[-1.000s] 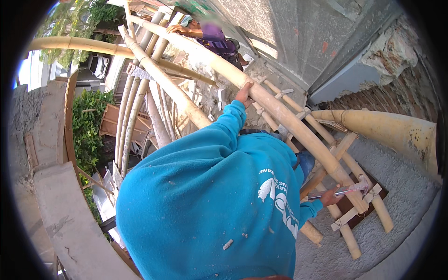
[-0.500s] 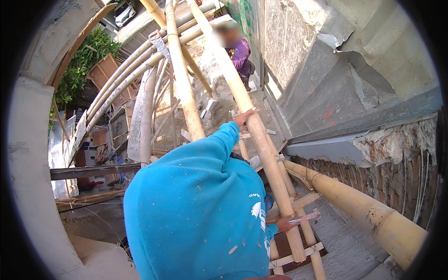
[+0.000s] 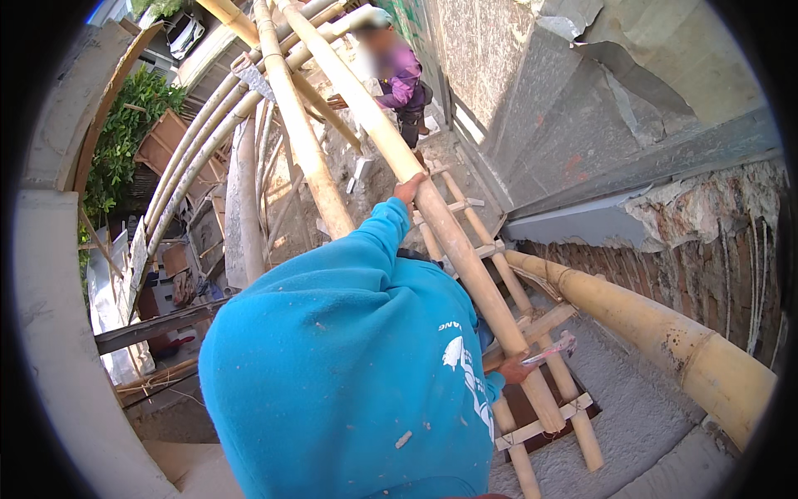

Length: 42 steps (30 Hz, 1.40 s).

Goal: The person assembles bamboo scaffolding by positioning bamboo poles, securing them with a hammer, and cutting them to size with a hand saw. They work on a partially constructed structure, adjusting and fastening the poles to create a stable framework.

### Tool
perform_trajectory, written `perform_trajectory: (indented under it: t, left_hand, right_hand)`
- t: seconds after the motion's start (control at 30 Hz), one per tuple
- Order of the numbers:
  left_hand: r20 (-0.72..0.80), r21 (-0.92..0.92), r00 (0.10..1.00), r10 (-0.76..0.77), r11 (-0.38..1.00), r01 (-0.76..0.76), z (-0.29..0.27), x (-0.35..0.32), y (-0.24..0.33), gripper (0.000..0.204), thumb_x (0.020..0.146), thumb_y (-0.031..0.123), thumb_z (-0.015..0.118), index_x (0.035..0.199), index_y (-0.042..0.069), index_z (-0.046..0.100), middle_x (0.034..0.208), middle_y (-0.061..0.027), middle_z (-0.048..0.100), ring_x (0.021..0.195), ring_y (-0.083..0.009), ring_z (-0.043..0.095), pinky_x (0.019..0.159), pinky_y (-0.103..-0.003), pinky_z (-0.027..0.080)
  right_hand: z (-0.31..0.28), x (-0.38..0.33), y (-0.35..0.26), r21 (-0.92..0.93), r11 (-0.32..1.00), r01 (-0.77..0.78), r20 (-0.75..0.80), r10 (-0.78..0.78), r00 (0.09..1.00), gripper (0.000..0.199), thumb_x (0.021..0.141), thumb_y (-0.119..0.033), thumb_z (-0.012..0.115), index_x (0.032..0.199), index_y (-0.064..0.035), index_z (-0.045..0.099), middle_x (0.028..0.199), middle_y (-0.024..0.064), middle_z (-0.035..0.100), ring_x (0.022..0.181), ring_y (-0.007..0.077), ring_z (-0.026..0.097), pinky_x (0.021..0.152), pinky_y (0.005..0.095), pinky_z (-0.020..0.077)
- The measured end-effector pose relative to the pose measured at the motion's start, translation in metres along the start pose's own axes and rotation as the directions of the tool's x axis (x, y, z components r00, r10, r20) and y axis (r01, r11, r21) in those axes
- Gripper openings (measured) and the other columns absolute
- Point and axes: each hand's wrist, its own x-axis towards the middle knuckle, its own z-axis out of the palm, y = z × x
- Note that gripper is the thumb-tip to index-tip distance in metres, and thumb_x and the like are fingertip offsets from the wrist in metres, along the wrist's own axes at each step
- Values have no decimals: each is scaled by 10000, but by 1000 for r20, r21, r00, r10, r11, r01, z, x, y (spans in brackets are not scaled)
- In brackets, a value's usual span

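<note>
the left hand (image 3: 407, 191) is wrapped around a long bamboo pole (image 3: 432, 224), high up, so the pole is kept from tipping. the left arm is stretched far forward and up in a blue sleeve (image 3: 366, 249). the right hand (image 3: 514, 368) is held low by the hip, closed on a hammer (image 3: 553, 348) that is pointed out to the right, close to the pole's lower part. the pole is leaned from the floor near the right hand up past a bamboo ladder (image 3: 490, 258) that lies under it. another thick pole (image 3: 657, 333) is laid across at the right, beside a brick wall (image 3: 715, 266). more poles (image 3: 291, 125) are stood on the left. far off, another person (image 3: 403, 83) in purple is seen.
</note>
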Motion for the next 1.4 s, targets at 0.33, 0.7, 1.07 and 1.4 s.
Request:
perform_trajectory:
  t: [0.33,0.7,1.07,1.4]
  left_hand:
    - [-93,149,995,-45,987,59,18,-9,20,768,770,346,808,1330,-58,474,1182,-184,640,992,-329,682,887,-534,536]
    - [-188,170,974,127,981,-95,19,0,15,851,676,305,862,1234,-210,478,1143,-284,638,930,-339,693,829,-406,570]
    - [-218,185,958,185,972,-145,20,-7,18,773,683,334,834,1179,-195,566,1081,-246,680,911,-314,706,815,-377,562]
    - [-26,268,996,80,961,-71,22,-1,21,775,770,485,766,1245,-90,554,1137,-186,646,957,-298,674,876,-408,536]
  right_hand:
    - [0,27,8,16,991,133,89,-134,987,675,946,-446,597,1322,107,509,1268,317,588,1166,471,566,1012,483,440]
    - [-9,10,-10,-116,991,61,139,-45,989,665,936,-441,592,1350,71,501,1262,315,593,1164,471,568,1007,495,432]
    - [-5,9,-7,-54,996,77,163,-67,984,685,951,-426,576,1383,92,456,1307,314,570,1204,463,550,1039,474,424]
    - [3,-3,-17,-27,996,83,-39,-84,996,328,888,-267,674,1067,-2,600,1008,255,651,969,465,614,882,518,485]
